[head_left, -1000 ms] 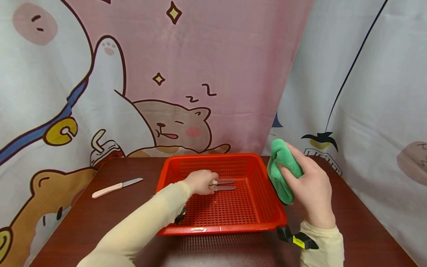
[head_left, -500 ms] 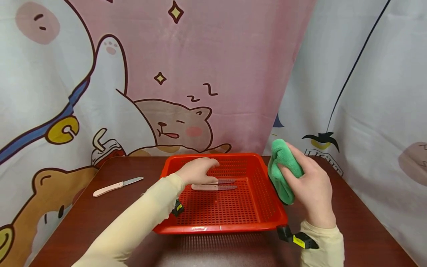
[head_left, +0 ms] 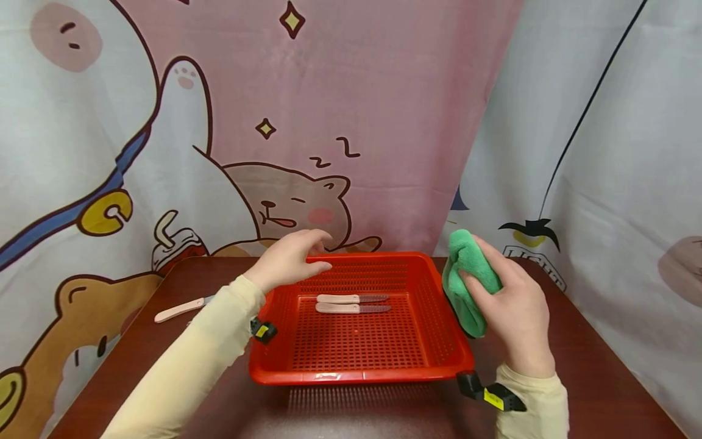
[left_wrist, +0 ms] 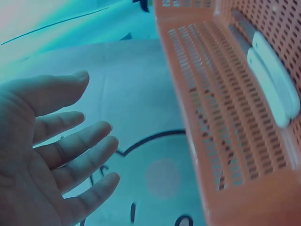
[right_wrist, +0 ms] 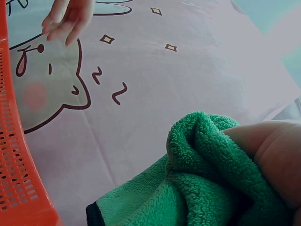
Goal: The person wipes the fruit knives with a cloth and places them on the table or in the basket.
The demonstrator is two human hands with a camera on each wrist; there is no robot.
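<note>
Two knives with pale handles, an upper knife (head_left: 339, 299) and a lower knife (head_left: 339, 308), lie side by side in the red perforated basket (head_left: 362, 375). Above the basket's back left corner is my left hand (head_left: 290, 259), holding nothing; the left wrist view shows its fingers spread and loosely bent. My right hand (head_left: 512, 305) grips a folded green cloth (head_left: 473, 277) just off the basket's right side. In the right wrist view the cloth (right_wrist: 202, 174) is bunched up under the fingers. A third knife (head_left: 181, 310) lies on the table at left, its blade partly behind my left sleeve.
The basket stands on a dark red-brown table (head_left: 598, 378), close to its back edge. A printed curtain (head_left: 384, 122) hangs right behind the table. A black wrist camera (head_left: 488, 393) sits near the basket's front right corner.
My left hand has let go of the knives in the basket, risen and drawn back to the left. The right hand keeps its grip on the cloth, almost unmoved.
</note>
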